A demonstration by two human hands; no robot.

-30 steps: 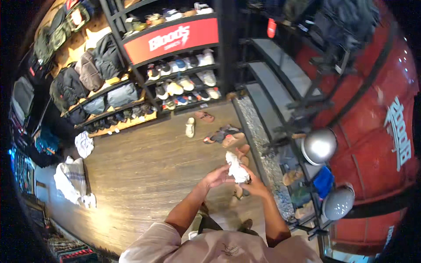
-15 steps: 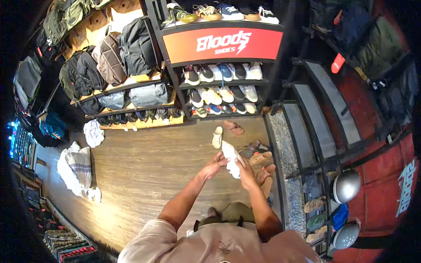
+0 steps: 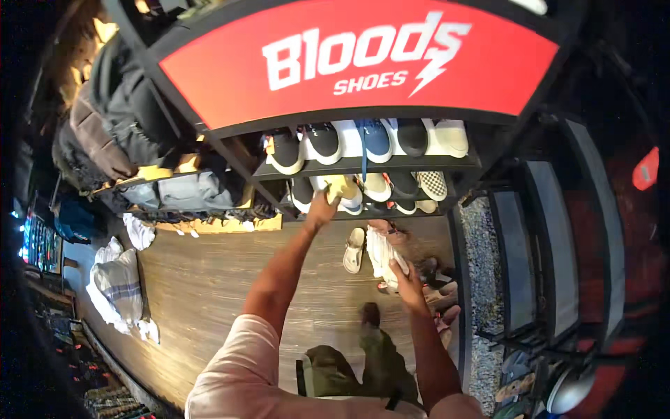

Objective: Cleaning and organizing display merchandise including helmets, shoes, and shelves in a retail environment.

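Note:
My left hand (image 3: 322, 207) reaches out to the lower shelf of a shoe rack, its fingers closed on the front of a pale yellow shoe (image 3: 340, 187). My right hand (image 3: 410, 283) grips a crumpled white cloth (image 3: 381, 253), held lower and to the right, above the floor. Whether anything is inside the cloth's folds cannot be seen. Around the yellow shoe stand a checkered slip-on (image 3: 433, 186) and several other shoes. On the shelf above sits a blue shoe (image 3: 375, 142) with a hanging blue lace.
A beige sandal (image 3: 354, 250) lies on the wooden floor (image 3: 223, 279), with more sandals (image 3: 447, 297) to its right. Wrapped white bundles (image 3: 117, 283) rest at the left. Backpacks (image 3: 132, 98) line the left shelving. Dark steps (image 3: 513, 262) rise on the right. A red sign (image 3: 223, 84) spans the rack.
I have come closer to the rack. My left hand has left the white cloth and stretched forward to the yellow shoe. The right hand keeps the cloth, now hanging looser.

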